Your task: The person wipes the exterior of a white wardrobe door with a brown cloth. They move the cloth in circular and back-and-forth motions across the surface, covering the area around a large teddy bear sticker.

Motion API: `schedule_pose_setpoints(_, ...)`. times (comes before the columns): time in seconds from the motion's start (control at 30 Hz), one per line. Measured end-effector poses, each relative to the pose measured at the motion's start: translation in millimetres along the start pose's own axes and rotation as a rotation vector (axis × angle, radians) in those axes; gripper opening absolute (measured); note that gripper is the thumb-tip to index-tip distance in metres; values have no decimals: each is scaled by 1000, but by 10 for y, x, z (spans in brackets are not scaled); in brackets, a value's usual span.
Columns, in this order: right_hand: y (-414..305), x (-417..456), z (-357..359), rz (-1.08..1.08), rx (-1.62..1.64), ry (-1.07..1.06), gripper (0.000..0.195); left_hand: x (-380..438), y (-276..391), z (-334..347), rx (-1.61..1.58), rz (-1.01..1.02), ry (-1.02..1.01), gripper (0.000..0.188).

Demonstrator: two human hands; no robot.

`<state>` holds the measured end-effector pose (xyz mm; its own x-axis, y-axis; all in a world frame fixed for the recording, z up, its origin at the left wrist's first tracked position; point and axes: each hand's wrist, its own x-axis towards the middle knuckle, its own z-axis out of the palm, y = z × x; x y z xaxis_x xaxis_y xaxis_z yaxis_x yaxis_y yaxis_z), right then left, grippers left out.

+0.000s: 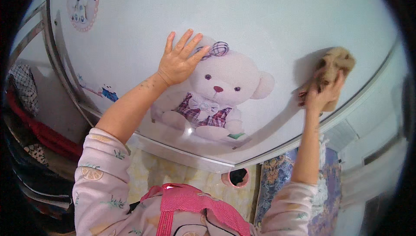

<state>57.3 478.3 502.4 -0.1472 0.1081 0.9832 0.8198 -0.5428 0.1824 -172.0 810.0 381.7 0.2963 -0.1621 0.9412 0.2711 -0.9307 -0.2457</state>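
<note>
A glossy white panel, perhaps a sliding door, stands before me with a large printed teddy bear in a plaid outfit and bow. My left hand lies with fingers spread against the panel, over the bear's left-side ear and beside its bow; nothing is in it. Over at the right, my right hand presses a bunched tan cloth on the panel close to its edge. The cloth is slightly blurred, and its underside is hidden.
Clothes hang on the left beside the panel's metal frame. Below the panel are a yellowish patterned floor, a pink bin with dark contents, and a blue floral textile. An oval bear sticker sits at upper left.
</note>
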Motion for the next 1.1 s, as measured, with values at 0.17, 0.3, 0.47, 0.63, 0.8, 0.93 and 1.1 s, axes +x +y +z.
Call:
schedule_pose_setpoints(0.17,-258,-1608,-42,-13,-118,-357,46,32,9,30,5,49,42,49)
schedule_pose_setpoints(0.3,-455,-2623,-291,-276,-6,-902,15,-22,-46,117,6,49,64,46)
schedule_pose_setpoints(0.47,-37,-2305,-444,-359,36,-916,16,-37,-42,106,67,19,30,47)
schedule_pose_setpoints(0.63,624,-1022,-373,251,117,-322,32,-24,-62,111,42,62,23,50)
schedule_pose_setpoints(0.8,651,191,-377,256,-2,-51,30,13,-12,82,16,76,57,50)
schedule_pose_setpoints(0.93,505,-40,-254,293,25,-37,33,-30,-63,99,40,61,43,51)
schedule_pose_setpoints(1.1,-22,-1216,-310,416,171,-256,35,1,-25,86,22,63,43,54)
